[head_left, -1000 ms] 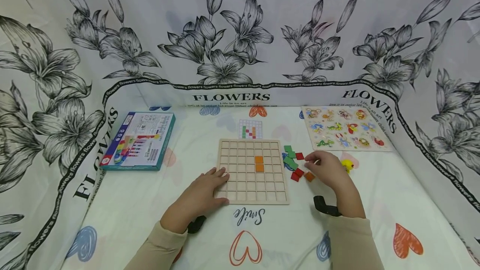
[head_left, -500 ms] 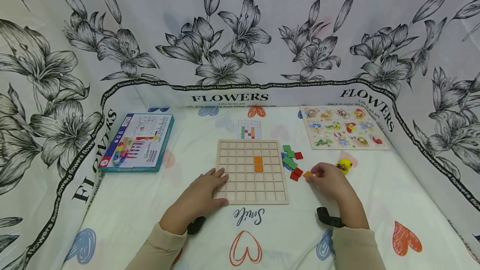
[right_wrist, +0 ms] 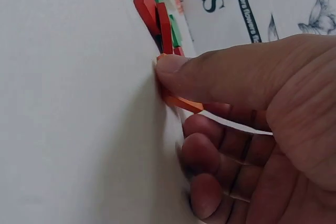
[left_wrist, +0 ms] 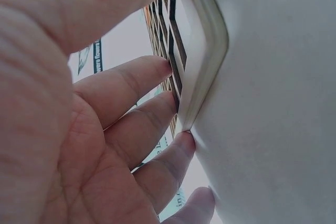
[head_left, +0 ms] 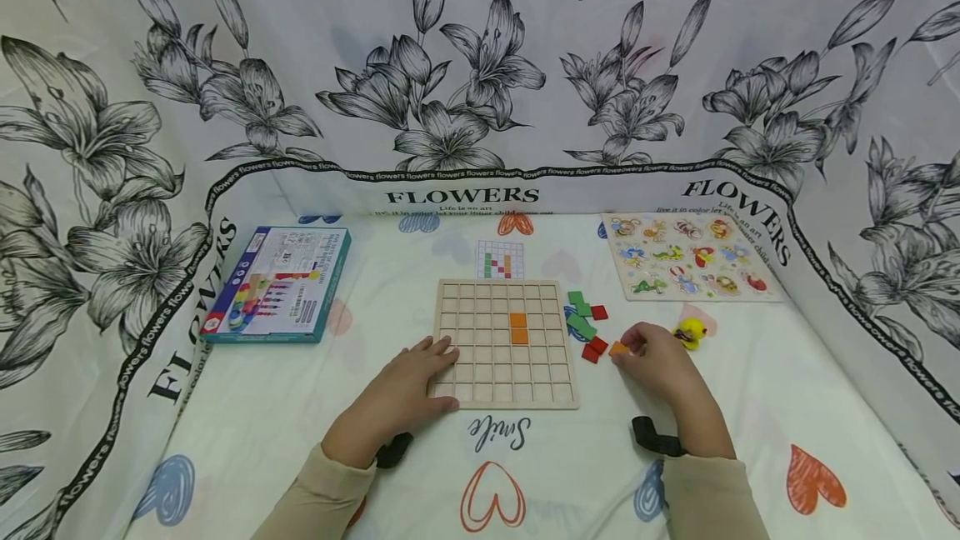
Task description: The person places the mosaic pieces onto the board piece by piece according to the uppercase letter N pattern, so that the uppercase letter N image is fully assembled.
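My left hand (head_left: 405,382) lies with fingers spread on the left edge of a wooden grid board (head_left: 504,402); in the left wrist view its fingertips touch the board's corner (left_wrist: 207,51). Two orange square tiles (head_left: 518,328) sit stacked in one column of the grid. Right of the board, my right hand (head_left: 660,361) pinches another orange tile (head_left: 618,349) close to the tablecloth. The right wrist view has the thumb pressed on this orange tile (right_wrist: 181,103), the other fingers curled beneath. Beside it lie red tiles (head_left: 594,349) and green tiles (head_left: 581,325).
A small pattern card (head_left: 500,259) with coloured squares lies behind the board. At left is a flat game box (head_left: 276,283). An insect picture puzzle (head_left: 686,257) lies back right, with a yellow toy (head_left: 688,332) near my right hand.
My right hand has come down and slightly toward me from beside the single red tile, and its fingers now pinch the orange tile. The left hand stays on the board.
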Available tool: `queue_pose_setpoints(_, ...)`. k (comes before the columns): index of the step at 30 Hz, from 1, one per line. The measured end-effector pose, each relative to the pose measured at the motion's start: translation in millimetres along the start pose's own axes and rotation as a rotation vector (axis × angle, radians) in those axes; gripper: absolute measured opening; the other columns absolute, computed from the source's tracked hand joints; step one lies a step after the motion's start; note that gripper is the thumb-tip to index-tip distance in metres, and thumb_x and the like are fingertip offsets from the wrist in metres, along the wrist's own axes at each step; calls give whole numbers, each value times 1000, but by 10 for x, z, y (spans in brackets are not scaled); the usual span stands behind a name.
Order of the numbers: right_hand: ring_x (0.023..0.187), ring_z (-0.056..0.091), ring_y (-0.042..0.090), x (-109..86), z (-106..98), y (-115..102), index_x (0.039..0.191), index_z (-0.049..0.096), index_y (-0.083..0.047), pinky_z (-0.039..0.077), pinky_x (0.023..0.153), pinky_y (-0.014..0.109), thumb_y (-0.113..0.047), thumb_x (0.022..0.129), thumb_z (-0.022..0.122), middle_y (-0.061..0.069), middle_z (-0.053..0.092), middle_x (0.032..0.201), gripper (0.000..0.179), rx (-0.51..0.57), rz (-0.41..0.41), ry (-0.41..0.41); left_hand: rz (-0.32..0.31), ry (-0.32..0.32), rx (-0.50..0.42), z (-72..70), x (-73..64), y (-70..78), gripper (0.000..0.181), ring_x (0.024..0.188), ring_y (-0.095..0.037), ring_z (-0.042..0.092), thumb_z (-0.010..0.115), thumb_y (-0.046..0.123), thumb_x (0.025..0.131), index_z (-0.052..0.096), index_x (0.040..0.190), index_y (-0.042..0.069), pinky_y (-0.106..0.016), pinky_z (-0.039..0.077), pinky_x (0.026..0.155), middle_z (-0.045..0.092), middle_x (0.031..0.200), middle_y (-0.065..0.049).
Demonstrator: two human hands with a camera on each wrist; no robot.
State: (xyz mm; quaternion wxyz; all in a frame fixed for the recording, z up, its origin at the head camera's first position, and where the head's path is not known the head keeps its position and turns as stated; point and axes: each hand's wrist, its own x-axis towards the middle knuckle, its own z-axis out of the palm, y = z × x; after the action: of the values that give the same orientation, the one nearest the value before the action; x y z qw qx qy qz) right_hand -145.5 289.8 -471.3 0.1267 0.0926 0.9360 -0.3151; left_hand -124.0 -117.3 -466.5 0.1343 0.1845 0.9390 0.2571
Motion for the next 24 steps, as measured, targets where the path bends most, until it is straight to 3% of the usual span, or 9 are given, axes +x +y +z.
queue_pose_setpoints(6, 96, 58, 28, 26, 29, 22, 117, 67, -9, 49, 79, 33, -22, 102, 78, 10, 66, 104, 23, 34, -28, 31, -5, 2, 6, 20, 12, -19, 75, 165, -38, 33, 89, 29, 92, 59, 157, 9, -63, 27, 133, 45, 173, -8)
queue_pose_setpoints(13, 95, 59, 27, 6, 10, -44, 125, 68, -11, 53, 75, 30, -24, 107, 71, 11, 68, 112, 23, 118, -47, 67, -1, 0, 11, 25, 16, -18, 75, 165, -38, 33, 89, 30, 92, 59, 158, 9, -63, 28, 133, 45, 173, -8)
queue_pose_setpoints(15, 96, 60, 27, -8, 30, -151, 126, 68, -12, 53, 76, 30, -24, 108, 70, 10, 70, 115, 22, 164, -71, 77, 2, -4, 8, 20, 14, -9, 75, 165, -38, 33, 89, 29, 92, 59, 158, 9, -63, 28, 133, 45, 173, -8)
queue_pose_setpoints(19, 96, 63, 25, -31, 160, -465, 123, 71, -12, 54, 71, 30, -20, 108, 70, 8, 75, 116, 17, 207, -198, 65, -2, -8, 1, 10, 7, 6, 75, 165, -38, 33, 89, 29, 92, 59, 158, 9, -62, 28, 134, 45, 173, -8)
queue_pose_setpoints(24, 87, 62, 20, 8, 414, -852, 113, 74, -16, 54, 70, 30, -11, 104, 73, 1, 75, 106, 10, 147, -345, 12, -12, -8, -1, 6, -5, 11, 75, 166, -37, 32, 89, 29, 92, 59, 158, 10, -61, 27, 134, 44, 173, -7)
